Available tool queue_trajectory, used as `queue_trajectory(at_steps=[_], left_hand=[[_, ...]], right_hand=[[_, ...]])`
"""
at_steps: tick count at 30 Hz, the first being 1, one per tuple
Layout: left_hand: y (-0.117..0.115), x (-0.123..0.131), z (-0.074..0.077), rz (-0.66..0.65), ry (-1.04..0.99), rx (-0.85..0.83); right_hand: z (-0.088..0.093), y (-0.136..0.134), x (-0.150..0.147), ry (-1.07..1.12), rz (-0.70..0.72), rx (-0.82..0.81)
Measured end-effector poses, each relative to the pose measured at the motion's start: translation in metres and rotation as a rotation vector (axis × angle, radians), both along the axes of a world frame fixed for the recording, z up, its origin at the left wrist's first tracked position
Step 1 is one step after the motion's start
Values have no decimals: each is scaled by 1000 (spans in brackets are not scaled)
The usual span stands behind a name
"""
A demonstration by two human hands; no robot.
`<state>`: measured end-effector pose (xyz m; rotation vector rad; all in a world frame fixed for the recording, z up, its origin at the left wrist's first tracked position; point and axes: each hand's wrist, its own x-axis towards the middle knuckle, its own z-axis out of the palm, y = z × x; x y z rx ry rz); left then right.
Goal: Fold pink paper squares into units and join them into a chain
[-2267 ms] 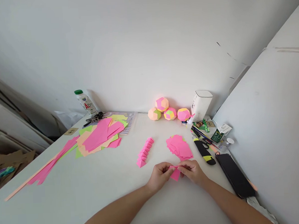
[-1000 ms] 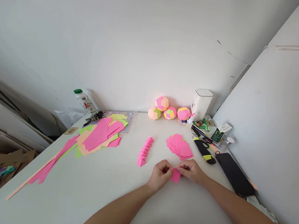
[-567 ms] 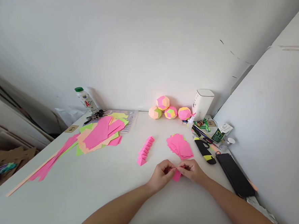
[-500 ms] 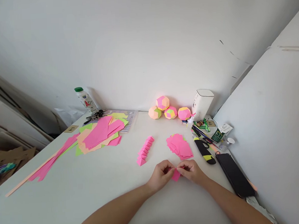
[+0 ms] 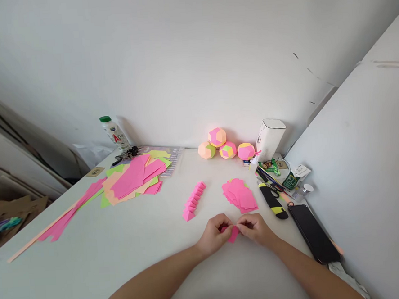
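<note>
A small pink paper piece is held between both hands near the front of the table. My left hand pinches it from the left, and my right hand has its fingertips closed at the paper's upper right edge. Part of the paper is hidden behind the fingers. Just beyond my right hand lies a loose pile of pink paper pieces, with bits of green at its back edge. Up and to the left of my hands stands a slanting row of folded pink pieces.
Colourful paper balls sit by the wall beside a white container. On the right are a black and yellow cutter and a black phone. Coloured sheets and a bottle are at the left.
The pink paper between my hands has shifted slightly left, and less of it shows by my right fingers. Both hands have stayed nearly in place.
</note>
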<state>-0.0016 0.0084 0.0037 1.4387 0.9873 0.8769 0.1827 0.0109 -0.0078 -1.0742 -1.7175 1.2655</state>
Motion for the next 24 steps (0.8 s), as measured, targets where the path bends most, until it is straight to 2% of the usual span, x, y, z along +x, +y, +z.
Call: queue_trajectory(at_steps=[6, 11, 15, 18, 24], left_hand=[[2, 0, -6, 0, -43, -37], [0, 1, -2, -19, -23, -59], [-1, 1, 0, -40, -1, -53], [-1, 1, -2, -38, -37, -70], [3, -2, -12, -13, -109, -104]], right_hand=[[2, 0, 1, 62, -29, -20], [6, -1, -2, -16, 8, 28], [8, -2, -3, -27, -15, 44], [5, -2, -2, 27, -53, 19], [3, 3, 4, 254, -189, -133]])
